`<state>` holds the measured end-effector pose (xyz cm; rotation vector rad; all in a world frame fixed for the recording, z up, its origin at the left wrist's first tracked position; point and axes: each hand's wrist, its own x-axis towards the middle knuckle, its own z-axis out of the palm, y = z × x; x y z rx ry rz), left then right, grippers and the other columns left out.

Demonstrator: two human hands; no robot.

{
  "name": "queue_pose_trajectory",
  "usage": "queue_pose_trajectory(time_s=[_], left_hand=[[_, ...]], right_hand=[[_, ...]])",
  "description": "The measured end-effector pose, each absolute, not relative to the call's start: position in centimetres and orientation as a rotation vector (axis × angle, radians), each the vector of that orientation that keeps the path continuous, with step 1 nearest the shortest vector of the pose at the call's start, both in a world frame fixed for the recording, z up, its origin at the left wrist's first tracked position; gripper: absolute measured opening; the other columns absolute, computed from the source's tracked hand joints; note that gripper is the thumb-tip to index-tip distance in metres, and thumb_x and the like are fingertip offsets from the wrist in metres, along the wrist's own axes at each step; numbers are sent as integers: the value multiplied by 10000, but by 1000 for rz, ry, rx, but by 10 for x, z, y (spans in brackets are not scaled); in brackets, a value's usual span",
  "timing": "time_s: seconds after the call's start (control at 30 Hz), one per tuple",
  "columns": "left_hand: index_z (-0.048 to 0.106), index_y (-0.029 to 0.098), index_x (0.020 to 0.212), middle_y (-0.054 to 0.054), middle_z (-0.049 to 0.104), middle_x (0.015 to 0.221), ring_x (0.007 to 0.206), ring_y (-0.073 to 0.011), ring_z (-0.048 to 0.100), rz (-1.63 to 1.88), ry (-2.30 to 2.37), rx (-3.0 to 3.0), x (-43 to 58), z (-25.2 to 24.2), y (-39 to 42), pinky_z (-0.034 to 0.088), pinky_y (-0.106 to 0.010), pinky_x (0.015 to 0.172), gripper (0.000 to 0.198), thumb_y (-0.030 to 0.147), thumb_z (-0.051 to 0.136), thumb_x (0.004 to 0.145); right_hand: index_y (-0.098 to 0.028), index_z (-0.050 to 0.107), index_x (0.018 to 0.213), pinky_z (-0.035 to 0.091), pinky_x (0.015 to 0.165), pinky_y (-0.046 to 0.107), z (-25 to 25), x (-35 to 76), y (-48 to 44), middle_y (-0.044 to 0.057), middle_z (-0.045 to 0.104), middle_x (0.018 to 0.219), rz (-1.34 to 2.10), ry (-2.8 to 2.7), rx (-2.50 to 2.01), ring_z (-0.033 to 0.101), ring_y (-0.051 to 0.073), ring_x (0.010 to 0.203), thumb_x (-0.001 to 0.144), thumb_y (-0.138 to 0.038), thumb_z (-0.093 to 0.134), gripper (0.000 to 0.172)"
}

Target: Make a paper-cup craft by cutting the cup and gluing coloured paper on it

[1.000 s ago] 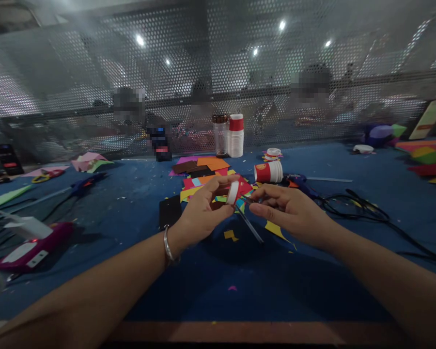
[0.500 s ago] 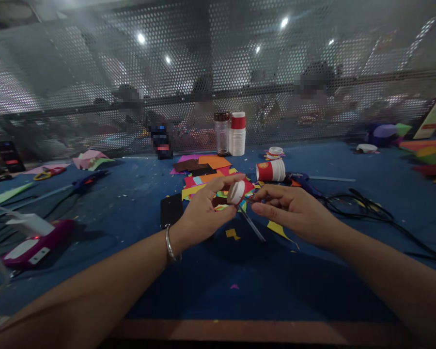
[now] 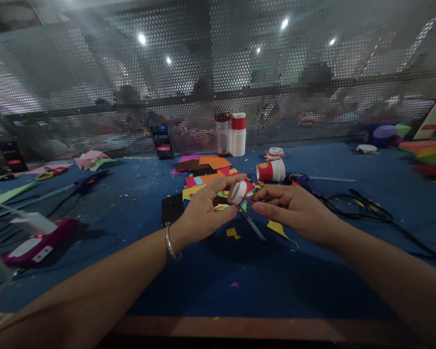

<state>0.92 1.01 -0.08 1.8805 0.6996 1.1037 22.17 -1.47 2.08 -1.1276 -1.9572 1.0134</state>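
Paper cup held in left hand, right hand close by

The red-and-white paper cup [image 3: 239, 192] is gripped between thumb and fingers of the left hand [image 3: 208, 207], tilted above the blue table [image 3: 203, 276], pale round end turned towards the viewer. It is positioned between the hands, at the left fingertips. The right hand [image 3: 294, 208] is held just right of the cup, thumb and fingers curled nearly together; whether anything is pinched there cannot be told. A clear stick [image 3: 253, 226] is seen slanting below the cup; coloured paper [image 3: 214, 162] is spread behind. Stacked cups [image 3: 272, 171] are laid sideways beyond the right hand.
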Motion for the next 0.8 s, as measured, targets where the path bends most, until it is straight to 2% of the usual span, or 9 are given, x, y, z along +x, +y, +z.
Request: queue_pose_trajectory(time_s=[0.37,0.8], left_hand=[[586,280,1294,-87,559,1334,1199,-238,561,1090,659,1964,4,2,10,514,-373,945,546,106,652,781],[578,260,1284,-109,600,1295,1160,-259,588,1044,713,1963,2,1,13,541,-377,860,507,174,690,797]], right_hand=[[-196,645,798,243,481,236,26,220,-17,-68,410,591,1101,-1900,-1118,301,77,502,833,-445,663,252],[-193,621,795,199,454,234,26,220,-14,-67,408,579,1130,-1895,-1141,294,72,484,824,-496,656,306]])
